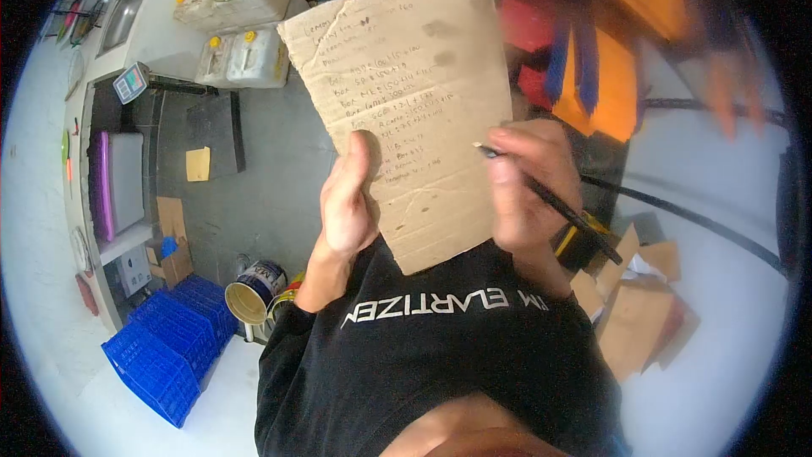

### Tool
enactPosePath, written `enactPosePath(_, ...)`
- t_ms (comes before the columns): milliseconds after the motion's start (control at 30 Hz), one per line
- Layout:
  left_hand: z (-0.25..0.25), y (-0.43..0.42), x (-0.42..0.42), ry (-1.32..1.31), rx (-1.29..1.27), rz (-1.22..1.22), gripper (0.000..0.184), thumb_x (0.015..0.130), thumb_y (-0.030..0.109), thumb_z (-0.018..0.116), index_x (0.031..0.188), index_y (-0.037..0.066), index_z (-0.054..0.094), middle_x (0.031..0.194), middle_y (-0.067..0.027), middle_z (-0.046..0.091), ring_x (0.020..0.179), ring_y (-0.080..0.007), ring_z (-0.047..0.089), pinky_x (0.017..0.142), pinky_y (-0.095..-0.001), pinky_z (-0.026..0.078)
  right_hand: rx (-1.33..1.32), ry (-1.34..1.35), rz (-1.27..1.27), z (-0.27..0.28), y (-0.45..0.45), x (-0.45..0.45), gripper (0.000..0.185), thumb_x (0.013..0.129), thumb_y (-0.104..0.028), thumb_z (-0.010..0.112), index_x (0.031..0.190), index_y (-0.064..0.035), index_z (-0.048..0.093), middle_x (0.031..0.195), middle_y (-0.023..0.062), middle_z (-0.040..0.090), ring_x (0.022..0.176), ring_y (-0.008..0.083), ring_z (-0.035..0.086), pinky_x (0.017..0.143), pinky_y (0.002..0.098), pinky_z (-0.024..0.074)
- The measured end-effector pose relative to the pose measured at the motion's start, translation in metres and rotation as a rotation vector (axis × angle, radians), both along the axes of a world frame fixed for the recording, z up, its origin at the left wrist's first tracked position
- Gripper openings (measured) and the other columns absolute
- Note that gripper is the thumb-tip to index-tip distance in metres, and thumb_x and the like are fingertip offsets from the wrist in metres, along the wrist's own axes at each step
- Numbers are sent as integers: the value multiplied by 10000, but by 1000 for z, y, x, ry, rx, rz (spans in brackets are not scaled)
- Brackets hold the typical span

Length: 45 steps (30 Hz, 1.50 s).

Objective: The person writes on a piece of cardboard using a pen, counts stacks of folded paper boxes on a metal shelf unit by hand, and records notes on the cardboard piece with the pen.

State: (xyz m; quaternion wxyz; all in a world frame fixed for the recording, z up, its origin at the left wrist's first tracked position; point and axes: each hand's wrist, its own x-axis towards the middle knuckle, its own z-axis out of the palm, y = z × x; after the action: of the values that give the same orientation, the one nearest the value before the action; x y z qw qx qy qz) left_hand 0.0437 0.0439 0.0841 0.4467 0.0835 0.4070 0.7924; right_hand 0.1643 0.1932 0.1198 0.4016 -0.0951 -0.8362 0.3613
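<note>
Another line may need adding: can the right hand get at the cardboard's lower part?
Probably yes: the right hand, holding a pencil, is by the right edge of the cardboard, nothing visible blocks its lower part, and the left hand grips the left edge.

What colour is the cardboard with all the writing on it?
The cardboard is light brown, best seen in the head view.

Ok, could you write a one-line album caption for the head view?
Handwritten cardboard in the left grip, dark pen or pencil in the right grip.
</note>
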Motion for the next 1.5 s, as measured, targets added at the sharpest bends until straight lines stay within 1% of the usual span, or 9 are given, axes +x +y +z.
enactPosePath(33,2,0,1,-25,49,10,584,1052,411,418,1455,-9,367,1418,-162,494,1286,-284,511,1080,-417,408,-159,-48,31,0,-8,-2,190,805,32,629,993,26,602,925,155,619,810,193,601,739,299,488)
enactPosePath(167,5,-2,4,12,94,23,577,1061,424,385,1463,10,361,1433,-147,481,1314,-280,481,1087,-419,395,-178,49,138,-9,-8,-19,301,696,153,672,922,-17,570,944,146,617,788,182,614,710,276,513)
enactPosePath(600,21,-12,20,101,15,201,418,1061,379,442,1305,48,516,1142,-31,571,1071,-140,515,997,-317,367,-60,96,191,-11,-11,-19,300,694,70,762,907,-37,579,906,134,640,710,169,642,635,270,539)
enactPosePath(700,19,-13,21,108,27,204,449,1056,392,444,1338,47,502,1194,-46,580,1124,-155,520,1021,-331,365,12,98,184,-11,-10,-22,287,723,50,766,918,-34,573,905,132,632,705,156,639,619,262,540)
enactPosePath(867,5,-25,15,202,-114,146,558,1079,379,327,1457,-32,321,1444,-136,451,1320,-226,442,1108,-395,319,7,100,201,-14,-11,-21,290,744,38,760,943,-39,564,918,125,618,700,145,636,606,255,539)
enactPosePath(1000,5,-21,15,243,-114,169,545,1080,371,329,1447,-31,333,1438,-133,453,1318,-222,438,1113,-394,313,-18,101,194,-17,-12,-21,296,736,41,759,939,-48,562,928,123,618,704,152,636,610,255,535)
enactPosePath(1167,8,-22,18,210,-88,251,436,1060,380,446,1299,23,516,1173,-39,584,1089,-149,526,970,-318,392,58,89,217,-11,-5,-20,308,717,55,753,935,-50,563,926,116,624,707,167,633,607,256,531)
enactPosePath(1300,15,-17,21,182,-82,292,393,1064,363,449,1260,34,537,1113,-17,576,1024,-120,516,914,-289,398,143,40,224,-7,-3,-21,309,712,47,754,931,-51,560,918,115,628,716,168,625,614,259,525)
enactPosePath(1500,17,-17,17,160,-9,266,363,1062,353,458,1228,45,555,1073,-7,579,993,-110,515,895,-280,400,35,141,167,-20,-10,-26,303,713,43,757,924,-46,559,907,114,629,715,167,622,618,262,521)
